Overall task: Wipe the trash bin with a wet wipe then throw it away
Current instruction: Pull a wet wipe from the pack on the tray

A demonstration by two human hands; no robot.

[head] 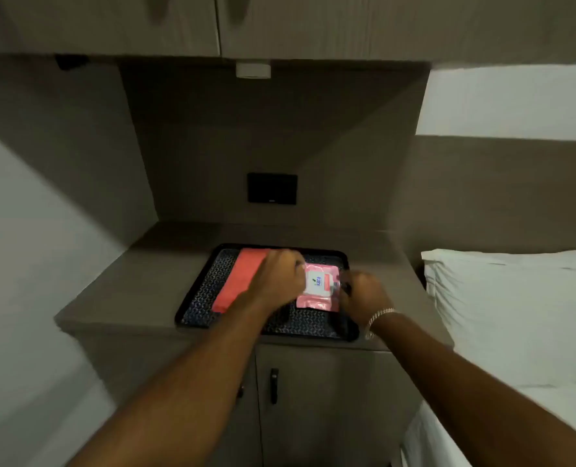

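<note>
Together, left hand (280, 274) and right hand (364, 293) pinch the wipes pack (318, 288) over the tray (195, 298), beside a red cloth (243, 281).

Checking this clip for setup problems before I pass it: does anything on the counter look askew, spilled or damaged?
Nothing stands out. The black tray sits flat on the counter, holding a red folded cloth and the pink wipes pack, which both hands are on, left hand and right hand. No spill shows. The trash bin is not in view.
</note>
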